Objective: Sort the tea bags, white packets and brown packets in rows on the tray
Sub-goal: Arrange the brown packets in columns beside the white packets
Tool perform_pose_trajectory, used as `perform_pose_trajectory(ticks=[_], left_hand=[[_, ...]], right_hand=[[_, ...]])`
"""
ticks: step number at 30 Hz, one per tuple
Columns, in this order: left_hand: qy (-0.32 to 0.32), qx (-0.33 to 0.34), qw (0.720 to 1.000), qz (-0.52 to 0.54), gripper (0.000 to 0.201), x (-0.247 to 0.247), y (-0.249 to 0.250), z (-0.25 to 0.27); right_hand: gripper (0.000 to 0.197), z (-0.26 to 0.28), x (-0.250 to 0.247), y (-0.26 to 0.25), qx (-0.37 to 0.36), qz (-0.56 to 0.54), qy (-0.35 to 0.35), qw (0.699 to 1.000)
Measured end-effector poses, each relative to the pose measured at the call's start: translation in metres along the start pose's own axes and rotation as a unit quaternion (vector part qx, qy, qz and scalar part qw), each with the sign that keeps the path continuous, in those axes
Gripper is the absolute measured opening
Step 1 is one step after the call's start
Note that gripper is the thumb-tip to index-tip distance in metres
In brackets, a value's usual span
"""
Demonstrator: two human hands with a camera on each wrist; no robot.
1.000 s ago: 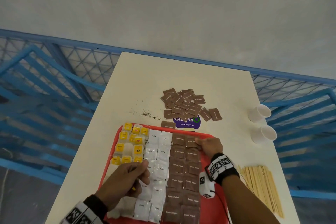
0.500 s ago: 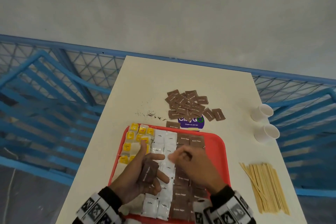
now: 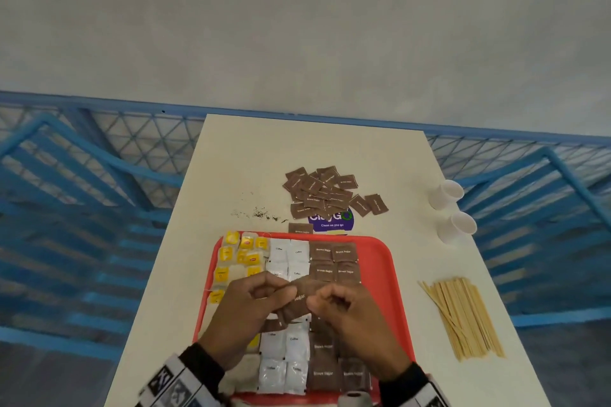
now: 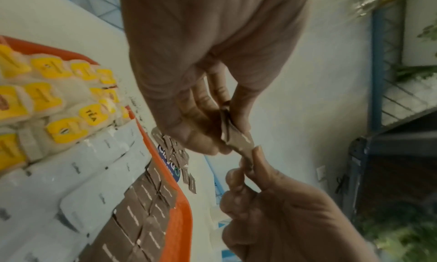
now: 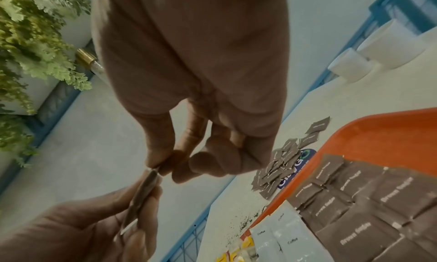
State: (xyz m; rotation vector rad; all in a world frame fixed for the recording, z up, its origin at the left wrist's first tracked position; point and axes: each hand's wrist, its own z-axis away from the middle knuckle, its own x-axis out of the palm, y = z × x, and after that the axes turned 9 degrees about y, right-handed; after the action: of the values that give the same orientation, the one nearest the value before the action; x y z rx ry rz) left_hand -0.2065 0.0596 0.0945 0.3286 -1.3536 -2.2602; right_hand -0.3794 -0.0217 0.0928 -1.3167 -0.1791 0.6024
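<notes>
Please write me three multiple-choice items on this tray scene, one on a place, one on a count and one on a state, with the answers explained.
1. Where does the loose pile of brown packets lie?
A. on the table beyond the tray
B. inside a cup
C. on the stir sticks

2. How many white cups stand on the table?
A. none
B. two
C. five

3. What are the hands doing?
A. both rest flat on the table
B. both pinch one held brown packet above the tray
C. one lifts a cup

Answers:
1. A, the pile sits on the bare tabletop past the far rim of the red tray.
2. B, two cups show at the table's right edge, near the wooden stir sticks.
3. B, the left hand and right hand each grip an edge of the held brown packet.
</notes>
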Motion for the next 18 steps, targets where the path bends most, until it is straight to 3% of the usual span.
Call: perform_pose_trajectory(ticks=[2, 11, 18], left_hand=[[-0.01, 0.025, 0.999, -0.044, 0.005, 0.0018, 0.0003, -0.0005], [0.007, 0.063, 0.996, -0.069, 0.016, 0.0029, 0.0018, -0.0019], [-0.03, 0.031, 0.998, -0.036, 0.028, 0.0043, 0.0034, 0.0017]], right_hand=[[0.017, 0.0021, -0.0002, -0.0033, -0.006, -0.012, 0.008, 1.0], [0.008, 0.0074, 0.0046, -0.0061, -0.055, -0.044, 0.095, 0.993], [0.02, 0.0084, 0.0071, -0.0073, -0.005, -0.12, 0.109, 0.987]])
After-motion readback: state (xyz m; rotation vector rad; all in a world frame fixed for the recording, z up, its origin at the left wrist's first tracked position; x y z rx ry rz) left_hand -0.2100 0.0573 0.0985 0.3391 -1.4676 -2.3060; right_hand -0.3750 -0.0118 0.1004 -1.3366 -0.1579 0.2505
